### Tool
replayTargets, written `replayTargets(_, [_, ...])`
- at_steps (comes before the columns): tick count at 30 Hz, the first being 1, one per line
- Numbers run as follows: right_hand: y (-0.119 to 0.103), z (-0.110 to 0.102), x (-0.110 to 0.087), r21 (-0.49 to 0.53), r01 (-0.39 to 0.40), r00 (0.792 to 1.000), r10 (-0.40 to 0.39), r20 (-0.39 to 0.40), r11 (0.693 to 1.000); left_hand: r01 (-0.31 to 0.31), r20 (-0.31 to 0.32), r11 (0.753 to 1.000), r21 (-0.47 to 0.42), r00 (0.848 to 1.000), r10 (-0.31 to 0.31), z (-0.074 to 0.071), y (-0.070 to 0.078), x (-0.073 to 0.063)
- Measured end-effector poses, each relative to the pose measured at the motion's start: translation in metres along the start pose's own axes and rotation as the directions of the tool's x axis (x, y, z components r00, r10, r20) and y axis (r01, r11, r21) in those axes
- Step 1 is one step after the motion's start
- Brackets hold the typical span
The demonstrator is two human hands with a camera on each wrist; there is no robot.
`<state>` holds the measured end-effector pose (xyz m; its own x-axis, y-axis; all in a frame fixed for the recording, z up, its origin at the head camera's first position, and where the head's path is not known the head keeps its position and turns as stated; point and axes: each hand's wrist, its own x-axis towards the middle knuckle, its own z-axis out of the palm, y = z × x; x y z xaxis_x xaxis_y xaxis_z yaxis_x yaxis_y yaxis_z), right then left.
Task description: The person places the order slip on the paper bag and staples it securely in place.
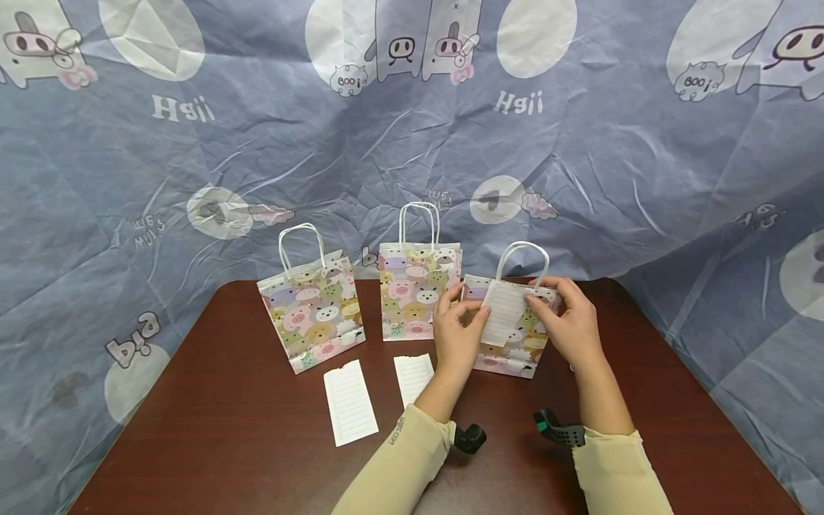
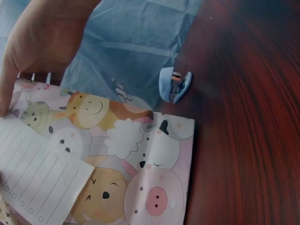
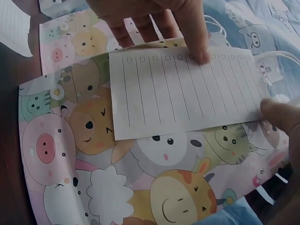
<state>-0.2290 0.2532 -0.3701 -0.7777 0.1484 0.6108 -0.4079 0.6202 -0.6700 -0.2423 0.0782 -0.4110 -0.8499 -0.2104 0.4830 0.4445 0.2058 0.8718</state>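
At the right of the head view stands a paper gift bag (image 1: pixel 508 363) printed with cartoon animals. A lined paper slip (image 1: pixel 504 315) with a row of small checkboxes lies flat against its front. My left hand (image 1: pixel 457 332) pinches the slip's left edge against the bag, thumb in front and the other fingers behind the bag. My right hand (image 1: pixel 571 322) pinches the slip's upper right corner and the bag's top edge, its thumb (image 3: pixel 276 112) on the paper. Past the bag's side, a small light blue stapler (image 2: pixel 172 85) sits on the table.
Two matching gift bags, one at left (image 1: pixel 315 311) and one in the middle (image 1: pixel 420 290), stand upright on the dark wooden table (image 1: pixel 212 415). In front lie two more lined slips, one at left (image 1: pixel 350 403) and one partly behind my left forearm (image 1: pixel 413 379). A blue printed cloth (image 1: pixel 360 157) hangs behind.
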Motion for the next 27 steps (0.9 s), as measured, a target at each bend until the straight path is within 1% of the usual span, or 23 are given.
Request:
replayTargets(4, [-0.001,0.004,0.001,0.007,-0.001,0.999,0.002,-0.038,1.0,-0.048,-0.01,0.998,0.032,0.999,0.048,0.0,-0.002,-0.001])
replayTargets(7, [-0.001,0.005,0.002,-0.003,0.016,0.999,-0.016,-0.048,1.0,-0.081,0.006,0.995,0.058,0.997,0.081,-0.001,-0.003,-0.001])
replayTargets(10, [-0.001,0.005,0.003,-0.006,0.025,0.998,-0.025,-0.053,1.0,-0.112,0.024,0.992,0.058,0.994,0.111,-0.002,-0.003,0.0])
replayTargets(13, [0.0,0.004,0.003,-0.007,0.02,0.999,-0.02,-0.05,1.0,-0.15,0.03,0.988,0.036,0.988,0.149,-0.004,0.0,0.006])
replayTargets(16, [-0.001,0.004,0.002,0.002,0.009,0.999,-0.009,-0.04,1.0,-0.188,0.042,0.982,0.008,0.981,0.188,-0.008,0.004,0.017])
replayTargets(20, [-0.002,0.003,0.001,0.011,-0.004,1.0,0.005,-0.028,1.0,-0.227,0.095,0.972,-0.062,0.968,0.232,-0.013,0.009,0.032])
replayTargets(24, [-0.003,0.002,0.001,0.011,-0.009,1.0,0.009,-0.023,1.0,-0.215,0.172,0.966,-0.142,0.956,0.238,-0.014,0.01,0.04])
replayTargets(26, [-0.003,0.002,0.001,0.009,-0.007,1.0,0.008,-0.024,1.0,-0.207,0.199,0.965,-0.159,0.951,0.237,-0.014,0.01,0.042])
replayTargets(27, [-0.003,0.002,0.001,0.008,-0.005,1.0,0.005,-0.025,1.0,-0.209,0.205,0.966,-0.153,0.949,0.238,-0.014,0.009,0.043])
